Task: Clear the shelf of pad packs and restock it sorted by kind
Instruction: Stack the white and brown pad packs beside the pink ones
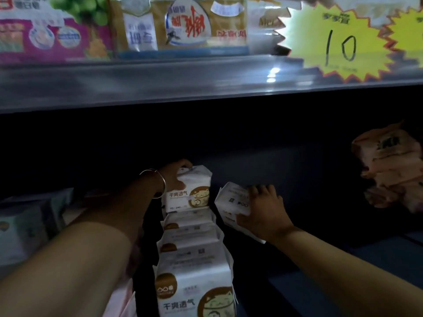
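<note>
Pad packs (194, 239) form one row; our left hand (175, 177) grips the rear pack, our right hand (263, 209) clasps a loose white pack (233, 200), likely adding it.

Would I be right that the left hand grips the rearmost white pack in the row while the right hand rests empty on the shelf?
Not quite: in the head view the right hand holds another white pack. The left hand does grip the rearmost white pack.

White pad packs (194, 248), brown cat print; peach packs (389, 170); yellow starburst tag (338, 40); dark blue shelf (320, 259)
</note>
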